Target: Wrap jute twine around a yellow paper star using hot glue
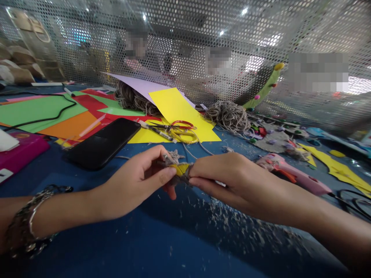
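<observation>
Head view: the left hand [136, 179] and right hand [232, 175] pinch opposite sides of a small yellow-and-grey craft piece [182, 169] above the blue table [116, 247]. Judged light, soft, liable to fray; best gripped by its edges, without hard pulling.

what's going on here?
A person's left hand and right hand pinch a small yellow-and-grey craft piece between them over a blue tabletop. Metal scissors with red and yellow handles lie on bright yellow paper beyond them. A flat black phone lies nearby. Grey scraps litter the tabletop.
</observation>
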Motion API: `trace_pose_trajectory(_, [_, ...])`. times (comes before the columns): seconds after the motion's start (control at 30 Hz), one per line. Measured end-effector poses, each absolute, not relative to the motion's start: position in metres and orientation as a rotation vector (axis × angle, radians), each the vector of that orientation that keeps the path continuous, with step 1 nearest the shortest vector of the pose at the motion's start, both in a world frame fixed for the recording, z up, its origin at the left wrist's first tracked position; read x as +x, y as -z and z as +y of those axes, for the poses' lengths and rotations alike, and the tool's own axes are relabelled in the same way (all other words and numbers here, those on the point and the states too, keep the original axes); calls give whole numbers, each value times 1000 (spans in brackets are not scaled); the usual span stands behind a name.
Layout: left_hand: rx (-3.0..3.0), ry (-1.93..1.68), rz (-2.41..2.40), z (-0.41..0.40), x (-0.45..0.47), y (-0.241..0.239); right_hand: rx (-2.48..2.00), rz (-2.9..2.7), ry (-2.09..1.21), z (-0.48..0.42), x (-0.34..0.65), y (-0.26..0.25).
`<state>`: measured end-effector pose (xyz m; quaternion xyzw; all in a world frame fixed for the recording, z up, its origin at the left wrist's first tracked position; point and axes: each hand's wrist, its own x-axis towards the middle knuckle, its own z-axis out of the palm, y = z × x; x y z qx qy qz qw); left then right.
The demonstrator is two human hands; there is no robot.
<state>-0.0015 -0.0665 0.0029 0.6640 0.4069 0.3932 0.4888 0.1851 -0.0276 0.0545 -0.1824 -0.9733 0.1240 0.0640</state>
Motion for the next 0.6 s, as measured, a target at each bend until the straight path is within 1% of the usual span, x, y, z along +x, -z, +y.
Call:
trace_pose_trajectory(0.2, [1656,-974,1028,-67,-1,-3,-769,-2812,-307,-27,187,-57])
trace_pose_trajectory(0.3, [1661,-971,1030,-67,-2,-2,-861,-2659,-408,-25,190,-56])
trace_pose_trajectory(0.47, [1644,-960,1006,-67,-3,-3,-858,-2572,-649,-26,189,-54])
trace_pose_trajectory(0.6, [1626,-949,1003,-68,-3,-4,-938,-2587,-559,-28,187,-54])
